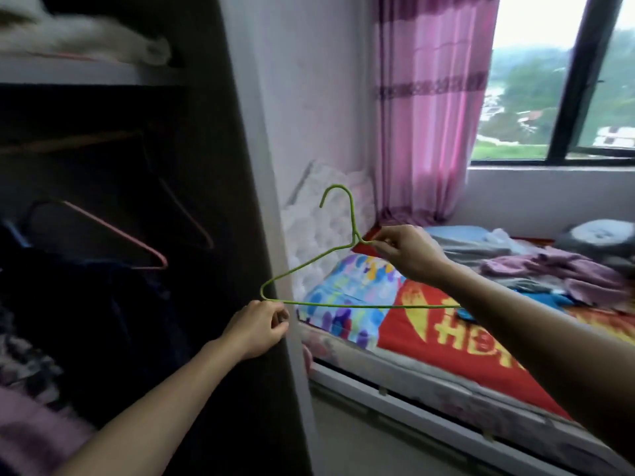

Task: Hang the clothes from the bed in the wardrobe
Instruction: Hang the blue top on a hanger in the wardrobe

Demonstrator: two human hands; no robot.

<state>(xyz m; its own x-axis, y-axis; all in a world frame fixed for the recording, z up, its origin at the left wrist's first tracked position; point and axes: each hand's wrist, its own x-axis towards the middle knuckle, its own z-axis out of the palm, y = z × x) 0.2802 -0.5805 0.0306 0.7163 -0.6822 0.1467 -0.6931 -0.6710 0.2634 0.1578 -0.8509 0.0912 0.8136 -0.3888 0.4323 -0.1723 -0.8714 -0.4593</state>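
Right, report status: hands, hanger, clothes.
Left hand pinches green hanger at bottom corner; right hand pinches its neck. Hanger bare, clothes piled on bed. No obstruction seen.

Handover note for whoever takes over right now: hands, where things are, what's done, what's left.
Left hand: pinches the green hanger at the left end of its bottom bar.
Right hand: pinches the hanger at its neck, just below the hook.
The hanger is bare, hook up, held in the air between the wardrobe and the bed.
The clothes lie in a loose pile on the bed, further back.
A pink hanger hangs empty inside the wardrobe.
Done: hanger in hand.
Left: put a garment on it, hang it in the wardrobe, then repeat for the rest of the pile.
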